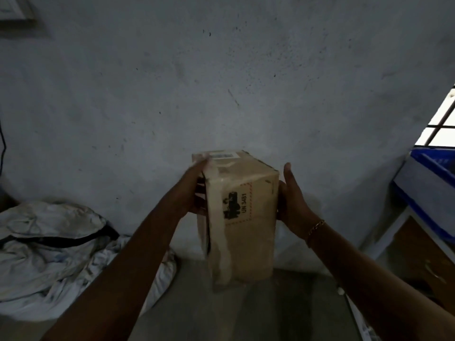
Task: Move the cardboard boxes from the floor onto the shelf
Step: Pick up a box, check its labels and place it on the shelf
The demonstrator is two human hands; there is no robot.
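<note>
I hold one cardboard box upright in the air in front of a grey wall. It is tall, taped along one side, and carries a black mark and "UN 3481" in a red dashed frame. My left hand grips the box's left side, its fingers curled round the left edge near the top. My right hand, with a thin chain at the wrist, presses flat against the right side with the thumb pointing up. No shelf is in view.
A crumpled white cloth with a black strap lies on the floor at the left. At the right stands a white table bearing a blue crate, below a barred window. A switch plate is on the wall at top left.
</note>
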